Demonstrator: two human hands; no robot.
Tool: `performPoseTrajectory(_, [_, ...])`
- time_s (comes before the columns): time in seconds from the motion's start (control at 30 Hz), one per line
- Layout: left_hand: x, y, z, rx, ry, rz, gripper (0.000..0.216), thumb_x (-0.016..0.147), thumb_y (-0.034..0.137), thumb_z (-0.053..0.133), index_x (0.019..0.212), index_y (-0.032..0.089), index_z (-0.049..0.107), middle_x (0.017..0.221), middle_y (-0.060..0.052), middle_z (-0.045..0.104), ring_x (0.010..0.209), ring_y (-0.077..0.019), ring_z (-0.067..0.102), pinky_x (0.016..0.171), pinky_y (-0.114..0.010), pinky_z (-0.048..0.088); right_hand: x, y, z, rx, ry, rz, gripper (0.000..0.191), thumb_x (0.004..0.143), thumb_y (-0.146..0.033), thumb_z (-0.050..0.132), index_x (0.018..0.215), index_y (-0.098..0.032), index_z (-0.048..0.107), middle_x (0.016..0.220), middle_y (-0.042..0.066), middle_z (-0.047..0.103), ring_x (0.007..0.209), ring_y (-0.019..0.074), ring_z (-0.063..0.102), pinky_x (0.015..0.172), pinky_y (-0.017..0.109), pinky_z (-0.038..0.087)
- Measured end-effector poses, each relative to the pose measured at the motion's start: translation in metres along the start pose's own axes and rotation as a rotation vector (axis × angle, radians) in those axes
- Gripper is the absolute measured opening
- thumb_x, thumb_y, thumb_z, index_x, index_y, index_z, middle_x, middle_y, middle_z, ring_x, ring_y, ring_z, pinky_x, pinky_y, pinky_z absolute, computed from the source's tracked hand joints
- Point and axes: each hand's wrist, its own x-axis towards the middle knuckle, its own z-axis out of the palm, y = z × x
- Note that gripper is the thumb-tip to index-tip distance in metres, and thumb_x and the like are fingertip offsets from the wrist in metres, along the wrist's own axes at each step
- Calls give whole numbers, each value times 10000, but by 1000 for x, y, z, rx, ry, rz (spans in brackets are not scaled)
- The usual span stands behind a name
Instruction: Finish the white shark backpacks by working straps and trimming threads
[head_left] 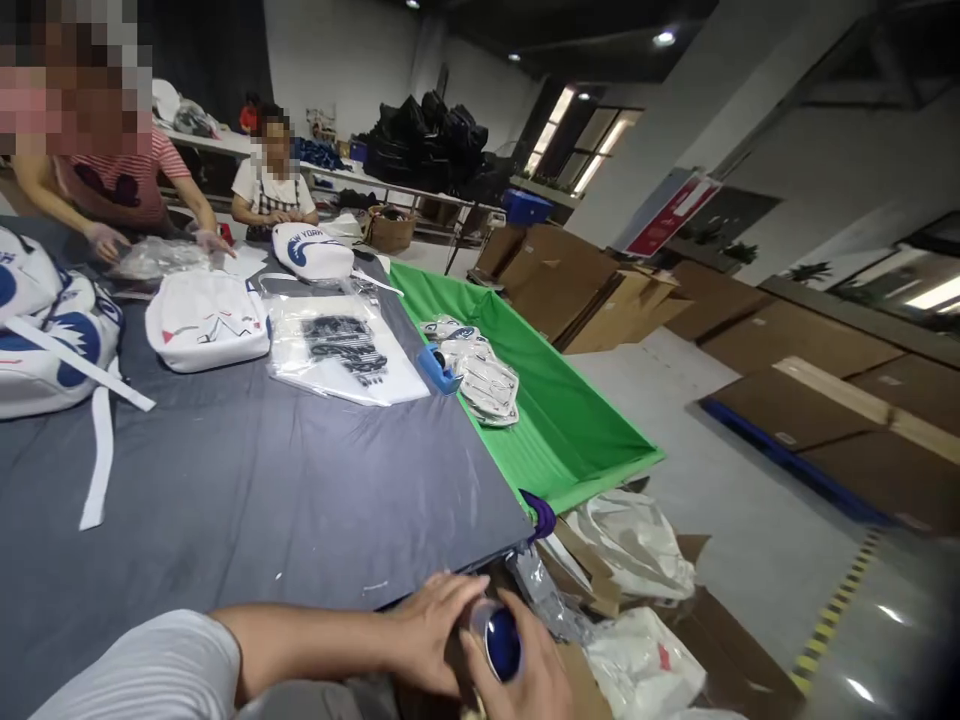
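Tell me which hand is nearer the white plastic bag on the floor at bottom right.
Right. The right hand grips the blue-topped container just left of the bag; the left hand holds it from the farther side.

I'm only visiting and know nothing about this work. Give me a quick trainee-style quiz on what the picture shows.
1. True or false: the left hand and the right hand are both on the blue-ended object.
2. What colour is the fabric bin beside the grey table? A red, B green, C yellow.
3. Fill in: the white bag lies on the grey ____.

Key: 1 true. 2 B. 3 table.
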Motion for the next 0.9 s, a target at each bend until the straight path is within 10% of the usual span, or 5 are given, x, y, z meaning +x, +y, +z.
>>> performPoseTrajectory(0.23, [-53, 28, -116, 77, 477, 17, 633, 718, 259, 631, 1319, 204, 437, 1277, -121, 594, 1167, -255, 578, 1030, -431, 477, 56, -129, -11, 279, -90, -77, 579, 853, -463, 632, 1376, -231, 541, 1332, 134, 610, 1233, 327, 580, 1041, 508, 494])
performPoseTrajectory(0.43, [-71, -9, -135, -50, 673, -348, 613, 714, 279, 697, 1271, 199, 452, 1179, -84, 655, 1049, -227, 651, 924, -370, 524, 94, -143, 12, 464, -434, -176, 668, 942, -456, 545, 1535, -215, 353, 1574, 109, 363, 1457, 266, 334, 1190, 496, 324])
performPoseTrajectory(0.63, [-36, -71, -116, -39, 899, -556, 683, 660, 327, 762, 1258, 180, 466, 1224, -123, 642, 1153, -281, 620, 1013, -444, 476, 175, -48, 76, 497, -447, -132, 692, 915, -430, 557, 1534, -198, 349, 1537, 141, 418, 1405, 277, 420, 1147, 488, 373])
performPoseTrajectory(0.9, [41, -114, -48, 59, 1062, -828, 689, 721, 475, 721, 1258, 192, 395, 1218, -164, 621, 1163, -295, 615, 1066, -530, 445, 360, 122, 172, 248, -392, 210, 805, 870, -353, 640, 1535, -60, 293, 1535, 229, 377, 1405, 330, 392, 1143, 426, 327])
